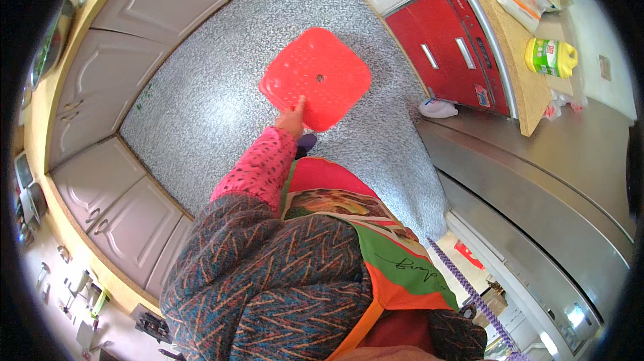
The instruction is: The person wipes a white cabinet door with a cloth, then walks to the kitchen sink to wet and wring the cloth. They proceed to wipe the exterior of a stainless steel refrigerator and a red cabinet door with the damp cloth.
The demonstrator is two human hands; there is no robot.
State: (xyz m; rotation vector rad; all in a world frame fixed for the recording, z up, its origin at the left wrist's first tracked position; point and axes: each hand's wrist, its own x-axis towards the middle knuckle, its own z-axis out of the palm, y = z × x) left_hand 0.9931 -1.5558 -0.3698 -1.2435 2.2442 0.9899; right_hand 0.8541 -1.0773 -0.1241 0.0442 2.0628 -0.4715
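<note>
My left hand (290,119), coming out of a pink dotted sleeve cuff, grips the near edge of a red plastic stool (329,59). The stool's top is square with rounded corners, rows of small bumps and a small hole in the middle. One finger lies on top of the seat; the other fingers are mostly hidden. The stool's legs are out of sight beneath it, so I cannot tell whether it stands on the floor or is lifted. My right hand is outside the view.
Grey speckled flooring (215,86) lies around the stool. Pale cabinets (121,72) line the left, with a counter above. On the right are a red built-in appliance (436,39), a white bottle (437,108) on the floor and a steel fridge (530,207). A yellow jug (550,58) stands on the counter.
</note>
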